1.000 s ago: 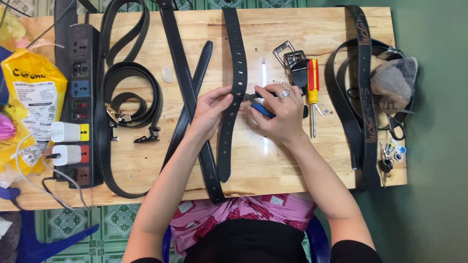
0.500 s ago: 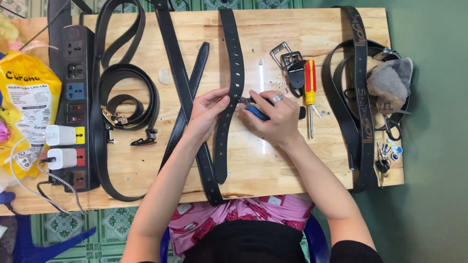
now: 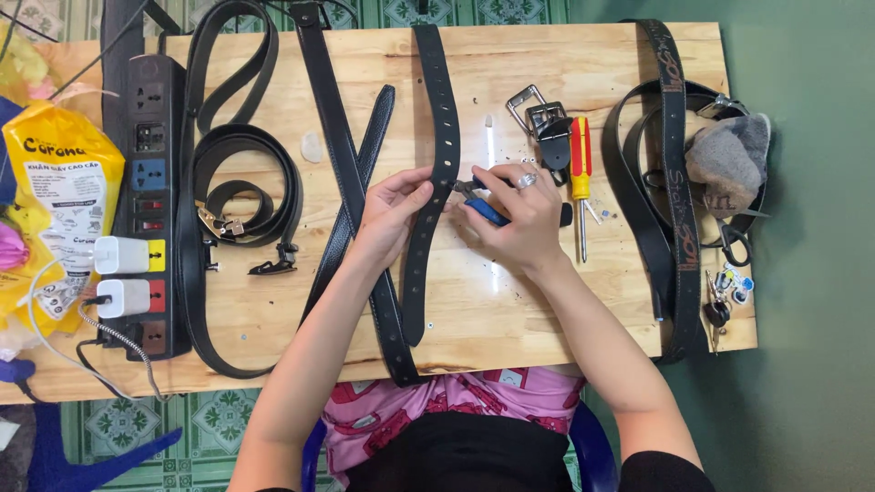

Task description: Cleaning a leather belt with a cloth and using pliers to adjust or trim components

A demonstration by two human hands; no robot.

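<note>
Top view of a wooden worktable [image 3: 565,310]. At the centre of the frame lies the long black leather belt with a row of punched holes [image 3: 436,173], running from the upper edge of the table down to just short of its lower edge. The left hand [image 3: 394,211] pinches the belt's left edge at mid-length between thumb and fingers, pressing it flat against the wood. The right hand [image 3: 518,217], wearing a ring, is closed around the blue-handled punch pliers [image 3: 481,202], whose metal nose meets the belt's right edge just beside the left fingertips; whether the nose is already squeezed onto the leather cannot be told from this view.

To do this step well, it seems wise to keep the strap flat and taut under the left hand, centre the tool's nose across the belt's width in line with the existing row of holes, and squeeze squarely so the leather does not twist.

Just left of centre, two more plain black straps [image 3: 351,182] cross each other. Right of the hands lie a red-and-yellow-handled screwdriver [image 3: 580,159] and silver metal buckles [image 3: 538,114]. In the left part of the frame sit a coiled black belt [image 3: 241,182] and a black power strip carrying white chargers [image 3: 146,200]; a yellow printed bag [image 3: 55,200] lies at the far left. At the right edge a dark patterned belt [image 3: 674,182] loops around a grey cloth [image 3: 729,155].
</note>
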